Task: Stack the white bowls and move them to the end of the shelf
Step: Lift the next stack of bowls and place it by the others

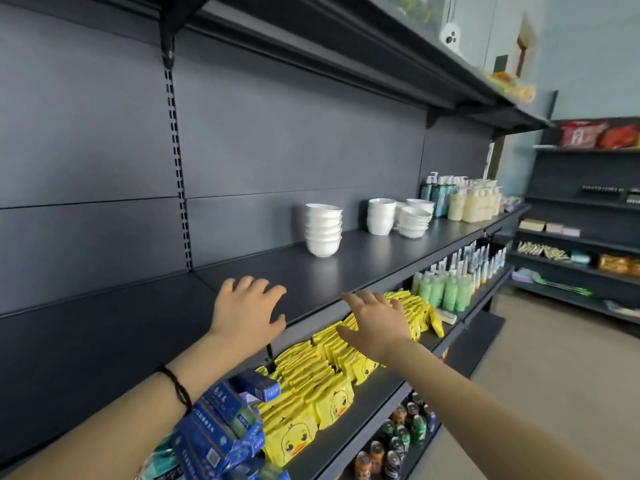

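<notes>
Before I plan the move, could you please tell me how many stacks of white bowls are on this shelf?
4: lone stack at left, tall stack farther right, wider stack beside it, partly hidden stack behind that; others may be hidden.

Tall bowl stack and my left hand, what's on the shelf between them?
Nothing; the head view shows only bare dark shelf between the left hand and the tall bowl stack.
</notes>
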### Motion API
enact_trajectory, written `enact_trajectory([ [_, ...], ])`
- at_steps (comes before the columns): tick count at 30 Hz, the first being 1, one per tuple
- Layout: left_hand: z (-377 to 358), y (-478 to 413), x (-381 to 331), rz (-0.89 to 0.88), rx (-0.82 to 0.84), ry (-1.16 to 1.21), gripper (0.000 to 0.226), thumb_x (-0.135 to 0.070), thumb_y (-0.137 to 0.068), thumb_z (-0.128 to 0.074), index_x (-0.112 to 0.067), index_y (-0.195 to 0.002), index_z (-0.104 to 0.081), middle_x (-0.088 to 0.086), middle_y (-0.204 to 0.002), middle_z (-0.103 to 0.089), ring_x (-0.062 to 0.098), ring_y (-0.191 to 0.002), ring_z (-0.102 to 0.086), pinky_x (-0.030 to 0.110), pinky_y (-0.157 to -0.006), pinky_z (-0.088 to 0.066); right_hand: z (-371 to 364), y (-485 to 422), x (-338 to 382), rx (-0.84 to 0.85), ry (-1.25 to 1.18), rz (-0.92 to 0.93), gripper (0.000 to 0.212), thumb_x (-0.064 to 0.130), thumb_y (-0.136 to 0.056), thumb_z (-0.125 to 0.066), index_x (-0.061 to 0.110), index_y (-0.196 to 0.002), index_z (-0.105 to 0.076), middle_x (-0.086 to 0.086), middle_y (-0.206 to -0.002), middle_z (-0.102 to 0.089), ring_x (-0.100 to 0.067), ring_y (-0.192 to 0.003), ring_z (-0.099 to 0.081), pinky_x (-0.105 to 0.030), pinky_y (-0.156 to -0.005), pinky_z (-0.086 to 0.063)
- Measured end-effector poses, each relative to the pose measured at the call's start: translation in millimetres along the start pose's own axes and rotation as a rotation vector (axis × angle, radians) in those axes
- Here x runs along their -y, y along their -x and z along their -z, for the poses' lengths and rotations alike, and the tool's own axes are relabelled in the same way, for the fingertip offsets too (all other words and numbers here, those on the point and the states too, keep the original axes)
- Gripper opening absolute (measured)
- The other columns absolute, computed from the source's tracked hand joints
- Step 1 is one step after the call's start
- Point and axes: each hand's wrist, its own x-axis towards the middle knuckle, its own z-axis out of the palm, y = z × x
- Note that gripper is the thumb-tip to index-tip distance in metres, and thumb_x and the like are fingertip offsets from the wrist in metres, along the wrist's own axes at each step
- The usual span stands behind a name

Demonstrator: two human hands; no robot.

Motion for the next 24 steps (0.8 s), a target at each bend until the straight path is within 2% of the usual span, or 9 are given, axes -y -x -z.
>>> enact_trajectory([
  [4, -30, -49, -11, 0.02, 0.025, -0.021, 0.048, -0.052, -0.092, -0.044, -0.035, -0.137, -0.047, -0.008, -0.134, -0.057, 0.019, -0.126, -0.049, 0.036, -0.101, -0.035, -16, -48, -43, 0.0, -0.026, -0.018, 0.062, 0.054, -0.095, -0.043, 0.031, -0.151, -0.028, 0.001, -0.155, -0.035, -0.026, -0.142, -0.031, -0.046, -0.113, -0.026],
  [11, -74, -156, -36, 0.07, 0.075, 0.019, 0.05, -0.055, -0.093, -0.04, -0.037, -0.139, -0.041, -0.009, -0.138, -0.052, 0.017, -0.127, -0.047, 0.035, -0.103, -0.034, -31, -158, -121, 0.013, -0.054, -0.011, 0.062, 0.05, -0.096, -0.045, 0.029, -0.152, -0.027, 0.002, -0.152, -0.038, -0.026, -0.14, -0.034, -0.043, -0.112, -0.03],
  [17, -105, -221, -38, 0.212, 0.127, 0.078, 0.057, -0.054, -0.093, -0.042, -0.033, -0.145, -0.034, -0.009, -0.146, -0.045, 0.017, -0.13, -0.046, 0.036, -0.103, -0.037, -44, -240, -148, -0.013, -0.181, 0.074, 0.065, 0.051, -0.095, -0.048, 0.03, -0.153, -0.025, 0.003, -0.155, -0.035, -0.025, -0.141, -0.033, -0.042, -0.112, -0.03],
  [20, -118, -239, -43, 0.315, 0.117, 0.266, 0.061, -0.049, -0.093, -0.047, -0.034, -0.148, -0.025, -0.008, -0.153, -0.034, 0.017, -0.133, -0.045, 0.04, -0.103, -0.041, -55, -281, -159, 0.002, -0.305, 0.117, 0.074, 0.055, -0.092, -0.052, 0.03, -0.154, -0.019, -0.001, -0.154, -0.036, -0.026, -0.14, -0.035, -0.043, -0.111, -0.033],
  [22, -130, -251, -47, 0.419, 0.084, 0.512, 0.064, -0.043, -0.094, -0.052, -0.037, -0.149, -0.019, -0.008, -0.157, -0.027, 0.017, -0.135, -0.042, 0.041, -0.105, -0.041, -66, -310, -166, 0.056, -0.541, 0.166, 0.087, 0.057, -0.087, -0.06, 0.031, -0.155, -0.013, -0.003, -0.157, -0.031, -0.026, -0.143, -0.031, -0.045, -0.114, -0.033],
  [24, -142, -261, -50, 0.474, 0.009, 0.765, 0.069, -0.036, -0.094, -0.058, -0.038, -0.15, -0.017, -0.007, -0.155, -0.027, 0.016, -0.135, -0.041, 0.035, -0.107, -0.038, -75, -332, -167, 0.107, -0.811, 0.227, 0.098, 0.055, -0.082, -0.069, 0.033, -0.155, -0.007, 0.001, -0.161, -0.021, -0.022, -0.149, -0.021, -0.045, -0.118, -0.027],
])
